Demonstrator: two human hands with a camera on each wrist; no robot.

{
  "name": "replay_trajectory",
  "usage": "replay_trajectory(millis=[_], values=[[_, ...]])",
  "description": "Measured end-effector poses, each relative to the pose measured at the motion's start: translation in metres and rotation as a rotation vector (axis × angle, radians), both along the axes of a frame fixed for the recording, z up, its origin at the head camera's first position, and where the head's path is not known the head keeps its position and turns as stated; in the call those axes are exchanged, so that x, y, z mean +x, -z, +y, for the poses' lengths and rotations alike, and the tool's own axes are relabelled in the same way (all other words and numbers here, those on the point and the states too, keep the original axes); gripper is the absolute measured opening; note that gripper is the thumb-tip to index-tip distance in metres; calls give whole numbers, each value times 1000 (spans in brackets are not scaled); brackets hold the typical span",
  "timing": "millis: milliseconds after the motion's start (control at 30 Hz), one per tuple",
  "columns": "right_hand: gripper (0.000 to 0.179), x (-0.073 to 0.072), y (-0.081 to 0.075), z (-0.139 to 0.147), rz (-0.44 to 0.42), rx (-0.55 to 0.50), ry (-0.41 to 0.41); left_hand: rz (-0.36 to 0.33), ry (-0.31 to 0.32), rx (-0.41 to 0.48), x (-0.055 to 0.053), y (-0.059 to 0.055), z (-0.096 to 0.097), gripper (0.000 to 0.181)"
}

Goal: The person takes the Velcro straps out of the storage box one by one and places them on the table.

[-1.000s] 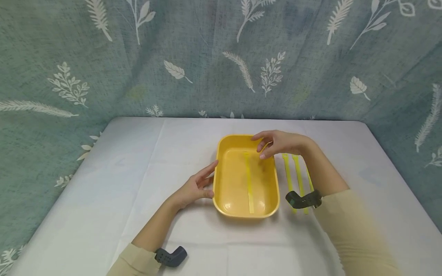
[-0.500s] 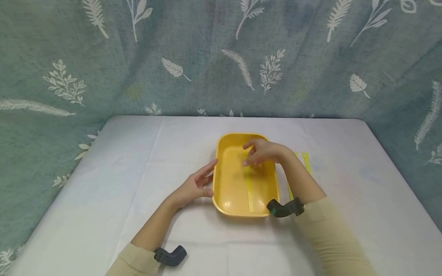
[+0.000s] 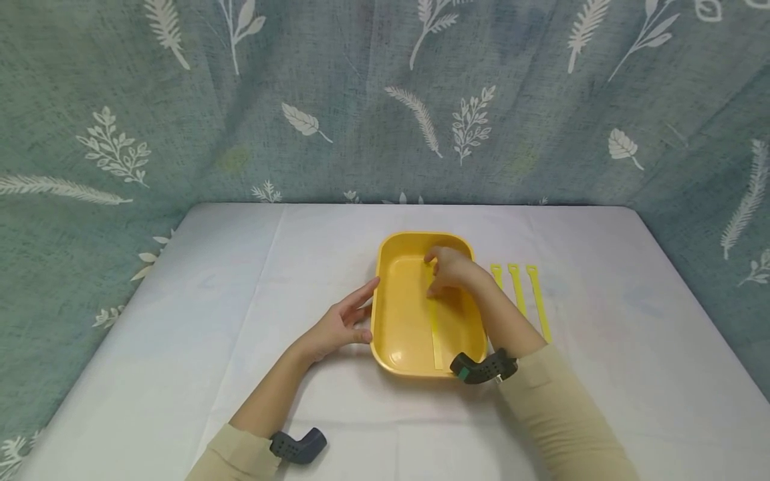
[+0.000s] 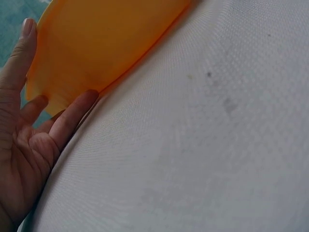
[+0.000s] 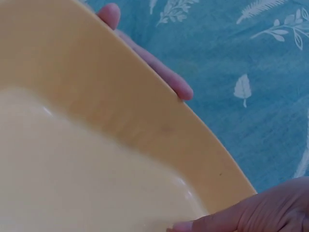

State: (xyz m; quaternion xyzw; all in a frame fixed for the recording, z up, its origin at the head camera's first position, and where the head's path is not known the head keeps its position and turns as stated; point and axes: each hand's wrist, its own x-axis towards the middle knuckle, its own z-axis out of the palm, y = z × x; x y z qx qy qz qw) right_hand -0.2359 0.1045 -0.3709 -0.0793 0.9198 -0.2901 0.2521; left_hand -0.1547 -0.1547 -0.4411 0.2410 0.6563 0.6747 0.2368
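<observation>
A yellow plastic tray point(image 3: 391, 321) sits on the table, with a long flat yellow strip point(image 3: 436, 341) lying lengthwise inside it. My left hand point(image 3: 339, 326) touches the tray's left side, fingers and thumb spread against the outer wall. The left wrist view shows that hand's fingertips point(image 4: 87, 96) on the orange-looking wall. My right hand point(image 3: 454, 270) reaches down into the tray over the strip's far end, thumb and index finger apart. In the right wrist view its thumb point(image 5: 212, 223) shows low over the tray floor, while the other fingers are mostly hidden.
To the right of the tray, three similar yellow strips point(image 3: 539, 300) with slotted heads lie side by side, partly behind my right forearm. A white cloth covers the table point(image 3: 301, 260). Behind it hangs a blue-green curtain point(image 3: 361, 133) with white leaf prints. Each wrist wears a dark camera.
My right hand has moved left and down from the tray's right rim to over the strip inside. The table strips show more now. My left hand and the tray have stayed put.
</observation>
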Motion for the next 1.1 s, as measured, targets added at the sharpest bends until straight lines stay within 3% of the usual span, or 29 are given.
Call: replay_trajectory(millis=[333,567,800,1100], values=[[66,-3,10,-7,34,-67,9,-2,-2,-3,0,-1,0,103],[66,-5,17,-19,112,-32,-64,-9,0,-3,0,-2,-1,102],[66,-5,19,-25,131,-39,-88,-12,-9,-20,1,-2,0,101],[50,-6,23,-23,140,-84,-86,-14,-1,-31,0,-2,2,100]])
